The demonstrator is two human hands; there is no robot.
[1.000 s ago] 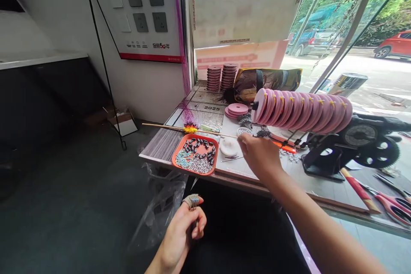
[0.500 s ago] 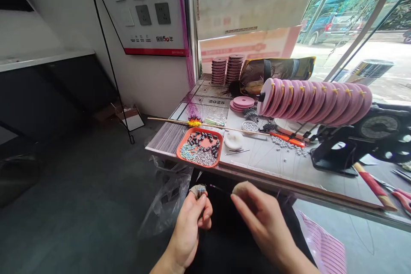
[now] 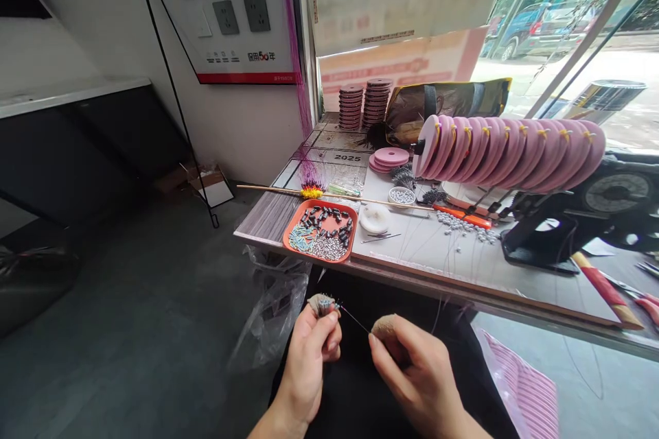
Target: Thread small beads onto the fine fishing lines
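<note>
My left hand (image 3: 311, 357) is closed, thumb against a wrapped forefinger, pinching a bunch of tiny bluish pieces with dark tips (image 3: 327, 303); their exact kind is too small to make out. From that bunch a thin dark line (image 3: 355, 319) runs down to the right. My right hand (image 3: 412, 363) pinches its other end between the thumb and a forefinger covered with a beige wrap. Both hands are over my dark-clothed lap, below the table edge. Just beyond them, an orange tray (image 3: 288, 247) contains black clips, pale blue tubes and small silver pieces.
On the table (image 3: 412, 281) lie a white round pad (image 3: 375, 218), a bowl of grey beads (image 3: 401, 197) and orange-handled pliers (image 3: 463, 217). A rack of pink spools (image 3: 507, 154) stands at right. A wooden stick (image 3: 262, 188) extends past the left edge. Scissors (image 3: 625, 291) lie far right.
My right hand has moved slightly down and now shows a line stretched taut to the left hand's bunch. My left hand has shifted a little to the right. The view has tilted slightly.
</note>
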